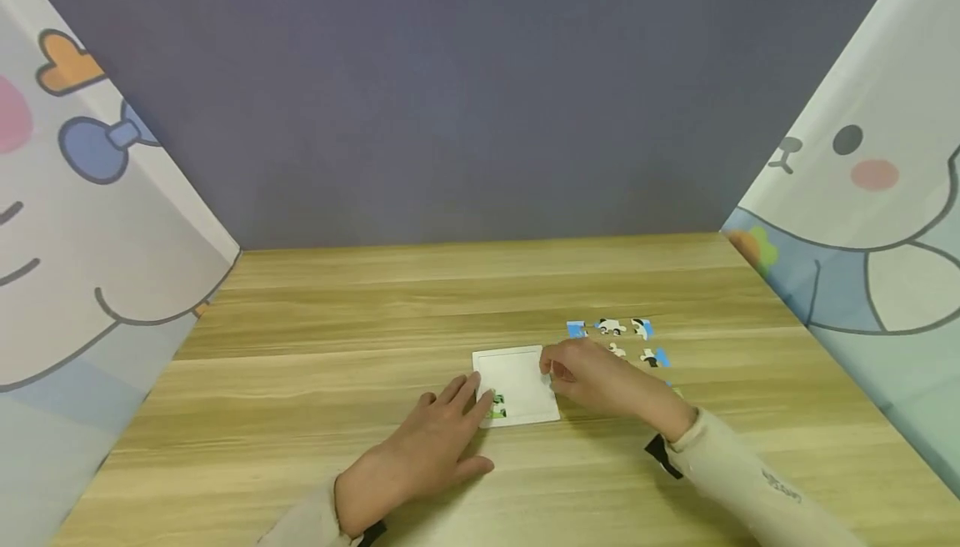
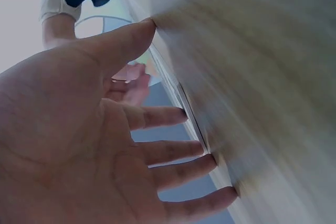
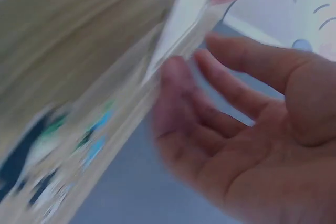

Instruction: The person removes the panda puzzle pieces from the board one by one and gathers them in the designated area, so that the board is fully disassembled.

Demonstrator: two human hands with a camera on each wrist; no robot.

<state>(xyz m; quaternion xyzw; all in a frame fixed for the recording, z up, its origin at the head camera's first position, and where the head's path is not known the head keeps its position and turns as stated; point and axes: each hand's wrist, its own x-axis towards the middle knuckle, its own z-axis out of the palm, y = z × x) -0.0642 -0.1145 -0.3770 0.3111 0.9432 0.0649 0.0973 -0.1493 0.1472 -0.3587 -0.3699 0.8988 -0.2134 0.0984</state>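
Note:
A white square puzzle tray [image 1: 519,380] lies on the wooden table, with a small green and white puzzle piece [image 1: 497,413] in its near left corner. My left hand [image 1: 431,447] has its fingers spread at the tray's left side. In the left wrist view, the fingertips [image 2: 226,199] touch down along the tray edge and table. Over the tray's right edge is my right hand [image 1: 588,376], fingers bent. The right wrist view shows a gap between its thumb [image 3: 252,56] and fingers, and I see nothing held there. Part of that hand is blurred.
Several loose puzzle pieces with panda and blue parts, such as a panda-face piece [image 1: 611,327] and a blue piece [image 1: 576,329], lie right of the tray, some hidden behind the right hand. A grey wall [image 1: 480,97] rises behind the table; cartoon-printed panels flank it.

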